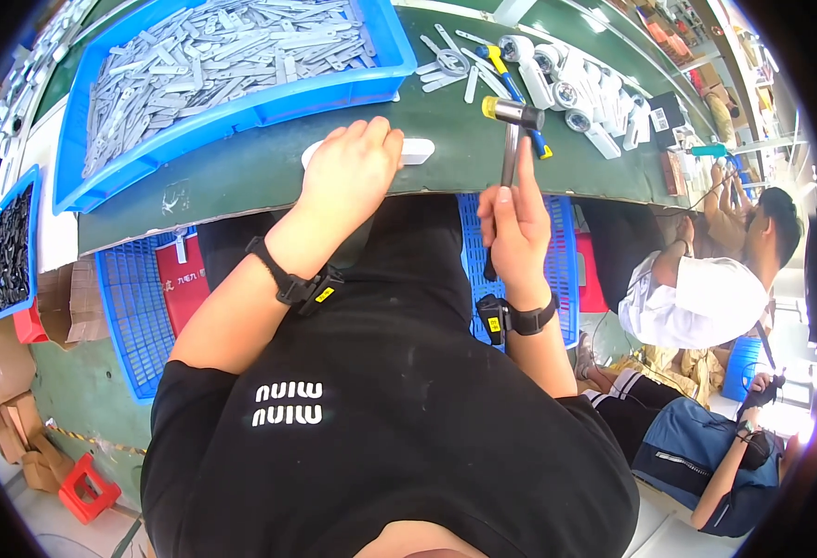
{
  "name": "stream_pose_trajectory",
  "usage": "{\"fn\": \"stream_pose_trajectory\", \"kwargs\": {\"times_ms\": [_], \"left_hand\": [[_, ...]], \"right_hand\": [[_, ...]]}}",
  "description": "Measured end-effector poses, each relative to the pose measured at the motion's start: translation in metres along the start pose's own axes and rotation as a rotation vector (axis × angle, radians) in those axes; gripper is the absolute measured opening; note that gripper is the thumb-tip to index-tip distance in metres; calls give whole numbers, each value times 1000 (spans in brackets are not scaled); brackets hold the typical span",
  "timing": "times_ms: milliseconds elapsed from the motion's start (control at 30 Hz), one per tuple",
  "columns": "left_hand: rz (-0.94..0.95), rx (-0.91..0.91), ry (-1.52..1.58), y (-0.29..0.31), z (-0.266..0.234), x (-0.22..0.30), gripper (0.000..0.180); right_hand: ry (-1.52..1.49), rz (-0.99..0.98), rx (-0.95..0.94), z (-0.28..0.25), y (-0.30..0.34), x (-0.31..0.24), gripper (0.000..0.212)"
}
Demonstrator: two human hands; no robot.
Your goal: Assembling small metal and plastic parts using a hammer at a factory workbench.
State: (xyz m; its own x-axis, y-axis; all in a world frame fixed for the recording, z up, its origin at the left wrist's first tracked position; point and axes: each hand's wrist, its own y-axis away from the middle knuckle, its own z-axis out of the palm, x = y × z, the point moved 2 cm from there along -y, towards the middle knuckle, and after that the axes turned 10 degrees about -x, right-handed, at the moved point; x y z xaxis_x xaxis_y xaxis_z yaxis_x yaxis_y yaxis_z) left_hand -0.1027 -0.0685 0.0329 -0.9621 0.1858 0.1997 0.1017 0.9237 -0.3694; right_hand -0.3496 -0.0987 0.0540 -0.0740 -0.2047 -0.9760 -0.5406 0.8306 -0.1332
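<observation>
My left fingers [392, 144] curl over the white piece [417, 152] on the desk [241, 175], whether gripping I can't tell; my right fingers [526, 172] grasp the hammer [511, 149]. Best steady the piece, knuckles clear.

This looks like a factory workshop: green workbench [260, 166], blue bin [241, 119] of grey parts [232, 58], mallet [522, 115], co-worker [701, 302].

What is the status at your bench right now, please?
Left hand over white elongated part, covering its middle. Right hand gripping hammer by handle. Blue-and-yellow tool close by hammer head; blue bin beyond left hand.
</observation>
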Motion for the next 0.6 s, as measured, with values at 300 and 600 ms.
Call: {"fn": "stream_pose_trajectory", "kwargs": {"times_ms": [300,600], "left_hand": [[243,-242,79,-1,-33,-5,30],[-204,-167,434,30,-41,-15,23]], "right_hand": [[-896,268,-207,-12,15,36,60],[-537,367,-255,-3,22,41,41]]}}
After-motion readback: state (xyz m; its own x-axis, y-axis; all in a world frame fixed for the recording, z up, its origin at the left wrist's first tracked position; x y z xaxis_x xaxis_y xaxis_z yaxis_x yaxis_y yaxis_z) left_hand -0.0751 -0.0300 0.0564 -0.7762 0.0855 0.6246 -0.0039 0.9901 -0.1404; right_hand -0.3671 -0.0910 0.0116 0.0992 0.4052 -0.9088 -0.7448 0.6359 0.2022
